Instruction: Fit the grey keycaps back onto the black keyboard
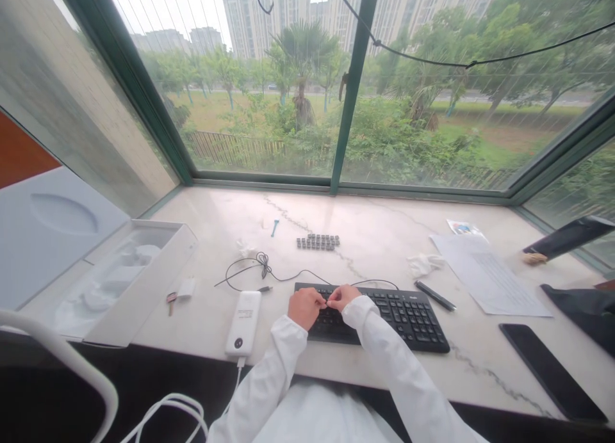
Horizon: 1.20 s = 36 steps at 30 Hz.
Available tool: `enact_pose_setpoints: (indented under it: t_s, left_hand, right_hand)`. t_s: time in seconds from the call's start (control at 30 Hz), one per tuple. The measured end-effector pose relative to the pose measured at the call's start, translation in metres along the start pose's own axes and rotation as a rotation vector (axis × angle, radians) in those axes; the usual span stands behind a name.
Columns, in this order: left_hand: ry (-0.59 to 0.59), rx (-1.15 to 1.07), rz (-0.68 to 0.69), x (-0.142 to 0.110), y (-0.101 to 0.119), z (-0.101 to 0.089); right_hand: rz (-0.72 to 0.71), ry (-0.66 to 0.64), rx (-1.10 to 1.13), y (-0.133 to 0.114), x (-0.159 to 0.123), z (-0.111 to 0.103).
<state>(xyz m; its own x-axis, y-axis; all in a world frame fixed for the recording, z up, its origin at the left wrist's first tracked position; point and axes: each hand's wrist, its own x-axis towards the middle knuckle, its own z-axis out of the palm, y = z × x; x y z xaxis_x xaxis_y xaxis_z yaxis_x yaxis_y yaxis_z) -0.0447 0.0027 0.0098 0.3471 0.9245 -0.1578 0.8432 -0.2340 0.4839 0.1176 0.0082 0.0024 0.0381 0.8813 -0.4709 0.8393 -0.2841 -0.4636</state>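
A black keyboard [408, 318] lies on the marble sill in front of me. Over its left part, my left hand [306, 307] is closed in a pinch, fingertips close to the keys. Right beside it my right hand [343, 297] also pinches, its fingertips nearly meeting the left ones. Whatever small thing is between the fingers is too small to make out. Behind the keyboard, several dark keycaps [318, 242] stand in rows. A small blue tool [275, 228] lies farther left.
Left of the keyboard are a white power bank [243, 324], a coiled black cable [262, 264], a key [171, 302] and an open white box [139, 276]. To the right lie a black pen [435, 296], paper sheets [485, 273], crumpled tissue [425, 264] and a phone [552, 371].
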Motion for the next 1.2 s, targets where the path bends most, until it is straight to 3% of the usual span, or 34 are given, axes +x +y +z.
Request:
enact_pose_setpoints:
  t_s: [0.2, 0.6, 0.87, 1.07, 1.2]
  left_hand:
    - [-0.037, 0.031, -0.003, 0.000, 0.004, -0.001]
    - [-0.124, 0.204, -0.072, -0.011, 0.025, -0.003]
    - [-0.165, 0.286, -0.085, -0.001, 0.043, -0.010]
    - [-0.112, 0.236, -0.027, -0.003, 0.030, -0.006]
    - [0.017, 0.077, -0.070, -0.014, 0.010, -0.005]
  right_hand:
    - [0.039, 0.032, -0.023, 0.000, 0.004, 0.003]
    - [0.026, -0.069, -0.051, 0.007, 0.030, 0.010]
    - [0.039, -0.077, -0.047, 0.003, 0.031, 0.008]
    - [-0.020, -0.034, -0.018, 0.000, 0.022, 0.007]
    - [-0.072, 0.056, 0.023, 0.002, 0.002, 0.004]
